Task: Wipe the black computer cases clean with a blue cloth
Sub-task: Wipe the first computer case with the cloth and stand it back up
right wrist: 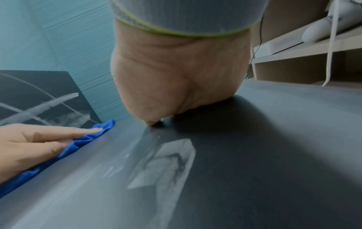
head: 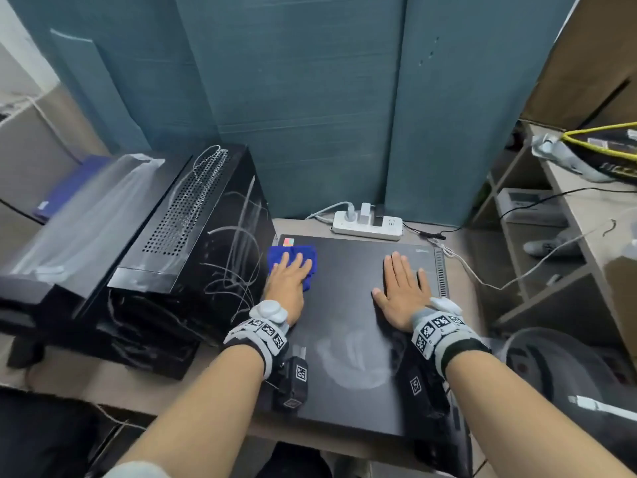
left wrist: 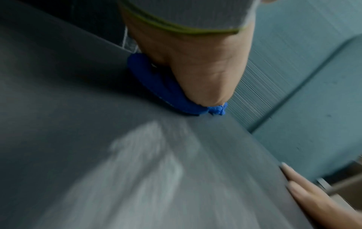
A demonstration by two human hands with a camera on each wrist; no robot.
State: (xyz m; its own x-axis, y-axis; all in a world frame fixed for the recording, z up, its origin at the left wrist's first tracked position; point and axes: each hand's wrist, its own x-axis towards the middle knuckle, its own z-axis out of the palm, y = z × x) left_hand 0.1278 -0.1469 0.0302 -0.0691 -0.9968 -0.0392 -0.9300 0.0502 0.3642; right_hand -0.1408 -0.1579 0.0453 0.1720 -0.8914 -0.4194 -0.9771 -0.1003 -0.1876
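A black computer case [head: 351, 298] lies flat on the desk in front of me, with a pale dust smear [head: 358, 360] on its near half. My left hand [head: 287, 276] presses flat on a blue cloth [head: 293, 255] at the case's far left corner. The cloth [left wrist: 172, 93] bunches under my palm in the left wrist view, and it [right wrist: 86, 139] shows under straight fingers in the right wrist view. My right hand [head: 401, 288] lies flat and empty on the right part of the panel. A second black case [head: 193, 243], streaked with white marks, stands at the left.
A white power strip [head: 367, 224] with plugs lies just behind the flat case. White and black cables [head: 482, 277] run off to the right. Beige shelves [head: 551, 243] stand at the right. A teal partition [head: 310, 115] closes the back.
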